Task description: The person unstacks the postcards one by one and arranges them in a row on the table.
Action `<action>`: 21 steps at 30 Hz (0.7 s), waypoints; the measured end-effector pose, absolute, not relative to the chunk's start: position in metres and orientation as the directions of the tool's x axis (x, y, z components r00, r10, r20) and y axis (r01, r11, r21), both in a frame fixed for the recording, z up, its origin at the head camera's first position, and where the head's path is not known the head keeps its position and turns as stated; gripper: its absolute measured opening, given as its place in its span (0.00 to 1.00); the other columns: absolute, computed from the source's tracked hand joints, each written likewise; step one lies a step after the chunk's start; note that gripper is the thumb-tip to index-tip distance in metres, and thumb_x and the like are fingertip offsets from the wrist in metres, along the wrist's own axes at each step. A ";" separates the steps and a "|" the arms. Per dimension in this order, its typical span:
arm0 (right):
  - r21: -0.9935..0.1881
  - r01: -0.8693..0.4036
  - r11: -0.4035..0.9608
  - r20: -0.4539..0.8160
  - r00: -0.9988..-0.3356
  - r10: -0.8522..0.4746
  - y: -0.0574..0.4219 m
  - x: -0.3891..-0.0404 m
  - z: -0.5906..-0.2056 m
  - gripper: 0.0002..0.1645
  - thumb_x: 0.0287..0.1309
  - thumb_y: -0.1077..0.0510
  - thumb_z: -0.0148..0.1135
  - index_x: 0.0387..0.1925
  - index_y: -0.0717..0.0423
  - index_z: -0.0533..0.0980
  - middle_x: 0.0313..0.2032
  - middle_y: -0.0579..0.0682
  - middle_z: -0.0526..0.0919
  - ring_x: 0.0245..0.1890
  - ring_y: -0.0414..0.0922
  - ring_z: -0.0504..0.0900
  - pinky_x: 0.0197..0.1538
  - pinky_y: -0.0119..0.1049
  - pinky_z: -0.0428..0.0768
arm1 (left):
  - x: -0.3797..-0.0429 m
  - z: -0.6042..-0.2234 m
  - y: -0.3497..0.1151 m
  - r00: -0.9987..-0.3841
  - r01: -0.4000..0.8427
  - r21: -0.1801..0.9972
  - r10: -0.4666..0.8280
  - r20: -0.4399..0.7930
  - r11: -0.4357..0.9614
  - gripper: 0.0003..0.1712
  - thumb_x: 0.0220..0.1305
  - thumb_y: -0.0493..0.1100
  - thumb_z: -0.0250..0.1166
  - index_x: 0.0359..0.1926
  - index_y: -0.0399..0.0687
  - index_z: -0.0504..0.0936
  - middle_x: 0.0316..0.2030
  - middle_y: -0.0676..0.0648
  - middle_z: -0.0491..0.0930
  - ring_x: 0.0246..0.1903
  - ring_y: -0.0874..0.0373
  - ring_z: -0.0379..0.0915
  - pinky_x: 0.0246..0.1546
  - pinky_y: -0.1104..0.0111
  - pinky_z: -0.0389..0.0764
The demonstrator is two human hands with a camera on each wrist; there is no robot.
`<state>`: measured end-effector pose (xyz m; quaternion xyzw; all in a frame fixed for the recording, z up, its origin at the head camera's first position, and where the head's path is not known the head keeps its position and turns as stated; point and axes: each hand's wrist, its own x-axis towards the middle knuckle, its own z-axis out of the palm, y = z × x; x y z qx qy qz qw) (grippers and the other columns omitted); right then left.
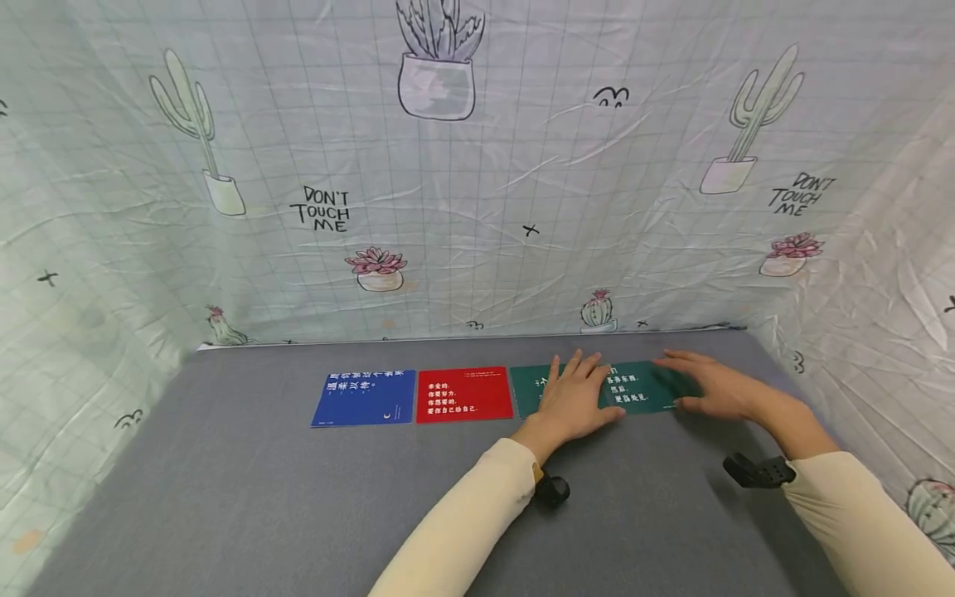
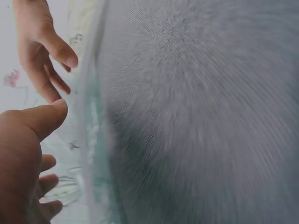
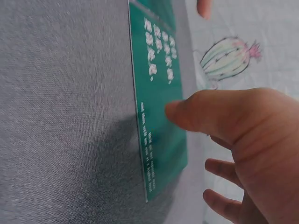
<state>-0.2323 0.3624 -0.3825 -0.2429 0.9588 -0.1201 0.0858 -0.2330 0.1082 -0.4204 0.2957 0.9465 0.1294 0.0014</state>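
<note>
Two green cards lie side by side on the grey table. My left hand (image 1: 573,401) is spread over the left green card (image 1: 526,390) and reaches the seam with the other one. Whether its fingers press down I cannot tell. Beside the right end of the right green card (image 1: 634,400), which bears white writing, my right hand (image 1: 716,388) hovers with fingers apart and holds nothing. In the right wrist view the thumb (image 3: 201,112) shows in front of that card. A red card (image 1: 477,385) and a blue card (image 1: 388,398) continue the row leftward.
A pale cloth (image 1: 522,282) printed with cacti hangs behind the table (image 1: 298,506) and at both sides. The table's back edge runs just beyond the cards. Dark bands sit on both wrists, below cream sleeves (image 1: 470,514).
</note>
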 end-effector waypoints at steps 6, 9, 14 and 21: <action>-0.235 -0.492 0.838 0.013 -0.864 -0.504 0.358 -0.211 -0.372 0.40 0.57 0.48 0.67 0.67 0.58 0.65 0.66 0.66 0.60 0.63 0.69 0.59 0.54 0.68 0.64 | -0.215 -0.403 0.065 -0.774 0.631 0.255 0.615 0.150 0.733 0.42 0.62 0.64 0.59 0.71 0.54 0.61 0.72 0.51 0.54 0.72 0.53 0.40 0.70 0.51 0.40; -0.218 -0.517 0.828 0.095 -0.856 -0.509 0.357 -0.198 -0.367 0.40 0.57 0.46 0.67 0.68 0.53 0.64 0.67 0.63 0.60 0.63 0.67 0.60 0.53 0.67 0.64 | -0.202 -0.395 0.037 -0.767 0.641 0.279 0.610 0.198 0.715 0.42 0.60 0.63 0.61 0.71 0.52 0.63 0.71 0.50 0.55 0.72 0.52 0.42 0.69 0.50 0.41; -0.186 -0.549 0.815 0.212 -0.832 -0.512 0.361 -0.173 -0.363 0.44 0.54 0.47 0.69 0.70 0.46 0.61 0.68 0.57 0.59 0.64 0.64 0.60 0.50 0.66 0.64 | -0.177 -0.388 -0.012 -0.770 0.638 0.342 0.569 0.289 0.690 0.43 0.57 0.63 0.64 0.70 0.52 0.64 0.71 0.49 0.57 0.71 0.50 0.44 0.69 0.49 0.41; -0.158 -0.530 0.833 0.305 -0.829 -0.469 0.379 -0.143 -0.365 0.50 0.49 0.49 0.72 0.72 0.46 0.59 0.72 0.51 0.53 0.72 0.52 0.45 0.64 0.67 0.47 | -0.146 -0.392 -0.084 -0.792 0.601 0.366 0.471 0.387 0.710 0.46 0.55 0.63 0.66 0.70 0.52 0.63 0.71 0.50 0.56 0.71 0.49 0.43 0.68 0.45 0.43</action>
